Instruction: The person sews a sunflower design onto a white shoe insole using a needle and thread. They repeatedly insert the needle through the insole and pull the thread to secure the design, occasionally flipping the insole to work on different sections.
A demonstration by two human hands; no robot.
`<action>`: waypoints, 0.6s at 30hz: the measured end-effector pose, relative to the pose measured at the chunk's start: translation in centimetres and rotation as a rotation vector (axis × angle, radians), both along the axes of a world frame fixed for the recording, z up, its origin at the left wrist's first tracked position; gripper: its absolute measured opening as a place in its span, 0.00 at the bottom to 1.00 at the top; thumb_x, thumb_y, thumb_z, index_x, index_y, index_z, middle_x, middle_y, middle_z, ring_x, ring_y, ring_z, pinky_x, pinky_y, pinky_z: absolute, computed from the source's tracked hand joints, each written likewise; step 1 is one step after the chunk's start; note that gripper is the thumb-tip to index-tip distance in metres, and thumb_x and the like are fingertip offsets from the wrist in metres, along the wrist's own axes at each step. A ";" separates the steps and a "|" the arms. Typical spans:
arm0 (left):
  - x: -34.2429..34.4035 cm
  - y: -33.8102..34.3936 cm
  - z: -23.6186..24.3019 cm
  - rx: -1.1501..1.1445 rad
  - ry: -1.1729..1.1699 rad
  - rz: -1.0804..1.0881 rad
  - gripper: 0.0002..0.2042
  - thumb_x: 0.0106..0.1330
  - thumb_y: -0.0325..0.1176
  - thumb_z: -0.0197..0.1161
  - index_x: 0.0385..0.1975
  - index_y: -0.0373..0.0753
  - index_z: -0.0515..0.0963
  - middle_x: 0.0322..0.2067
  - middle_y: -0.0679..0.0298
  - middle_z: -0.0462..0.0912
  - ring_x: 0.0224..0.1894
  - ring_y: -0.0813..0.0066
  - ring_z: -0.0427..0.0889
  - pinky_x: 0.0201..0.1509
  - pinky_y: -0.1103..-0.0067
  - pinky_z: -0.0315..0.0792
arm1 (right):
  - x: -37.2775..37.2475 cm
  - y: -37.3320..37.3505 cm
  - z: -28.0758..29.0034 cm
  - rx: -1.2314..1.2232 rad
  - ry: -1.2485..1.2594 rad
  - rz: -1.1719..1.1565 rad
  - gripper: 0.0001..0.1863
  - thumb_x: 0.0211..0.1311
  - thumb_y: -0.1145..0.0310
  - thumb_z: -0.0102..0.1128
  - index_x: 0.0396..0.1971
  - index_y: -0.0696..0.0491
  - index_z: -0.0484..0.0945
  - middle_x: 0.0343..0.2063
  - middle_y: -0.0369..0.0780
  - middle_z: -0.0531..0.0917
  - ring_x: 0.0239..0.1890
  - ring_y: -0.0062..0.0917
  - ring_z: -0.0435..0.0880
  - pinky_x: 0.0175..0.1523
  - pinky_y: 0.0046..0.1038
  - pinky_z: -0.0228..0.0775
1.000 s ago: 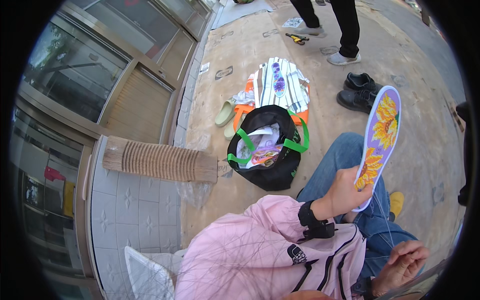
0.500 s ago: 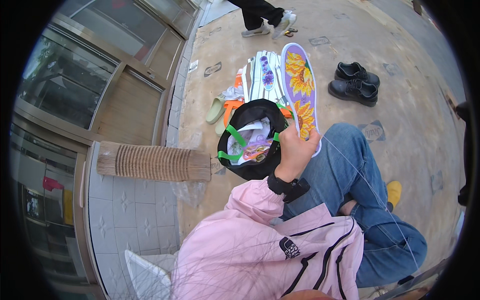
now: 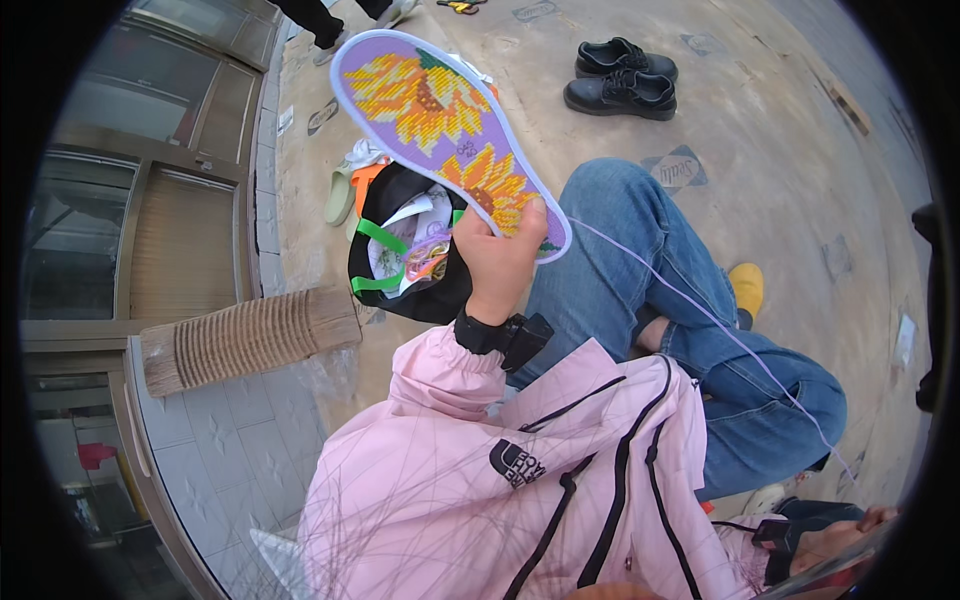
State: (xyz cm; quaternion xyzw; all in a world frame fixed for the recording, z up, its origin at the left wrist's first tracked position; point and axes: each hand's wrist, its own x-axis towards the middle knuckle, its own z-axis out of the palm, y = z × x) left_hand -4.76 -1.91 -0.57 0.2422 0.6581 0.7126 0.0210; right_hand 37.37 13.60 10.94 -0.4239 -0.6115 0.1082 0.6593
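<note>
My left hand grips the heel end of an embroidered insole, thumb on the stitched face. The insole is purple with yellow-orange sunflowers and a white edge, tilted with its toe up to the left. A lilac thread runs from the heel edge across my jeans toward the lower right. There, at the rim of the picture, my right hand has its fingers curled together near the thread's visible end; what they hold is not clear. A black bag with green handles lies below the insole, holding coloured threads and white material.
Black shoes stand at the far side of the brown floor sheet. A ridged wooden block lies on the left by the glazed doors. A green slipper sits beside the bag. Another person's legs show at the top.
The insole has come nearer and tilted leftward in my left hand. My right hand has come into view at the lower right. The view has shifted, and the thread looks thicker and more bowed.
</note>
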 end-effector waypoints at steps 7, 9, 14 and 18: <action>4.5 1.3 1.3 0.321 0.266 -0.522 0.08 0.55 0.15 0.65 0.30 0.35 0.77 0.30 0.59 0.77 0.28 0.71 0.82 0.32 0.78 0.79 | -11.3 -4.1 -3.2 -0.377 -0.058 0.694 0.05 0.60 0.82 0.58 0.35 0.59 0.75 0.33 0.40 0.74 0.29 0.18 0.70 0.33 0.17 0.60; 5.5 0.8 2.1 0.358 0.288 -0.645 0.09 0.52 0.15 0.68 0.29 0.37 0.78 0.29 0.60 0.79 0.27 0.73 0.81 0.31 0.82 0.75 | -14.3 -4.4 -4.1 -0.420 -0.070 0.922 0.06 0.56 0.83 0.61 0.33 0.59 0.77 0.30 0.39 0.74 0.28 0.18 0.71 0.34 0.18 0.61; 7.1 2.0 1.4 0.419 0.100 -0.856 0.09 0.52 0.17 0.69 0.29 0.39 0.79 0.29 0.62 0.79 0.26 0.76 0.80 0.29 0.83 0.72 | -19.0 -4.9 -4.8 -0.641 -0.005 1.210 0.11 0.55 0.82 0.63 0.39 0.59 0.81 0.27 0.36 0.74 0.28 0.19 0.72 0.33 0.18 0.62; 7.1 2.2 1.0 0.401 0.074 -0.903 0.09 0.52 0.18 0.69 0.29 0.38 0.79 0.29 0.62 0.79 0.26 0.76 0.79 0.30 0.83 0.72 | -19.5 -4.8 -6.1 -0.592 0.032 1.317 0.05 0.57 0.80 0.62 0.34 0.58 0.80 0.27 0.36 0.74 0.27 0.20 0.72 0.33 0.19 0.63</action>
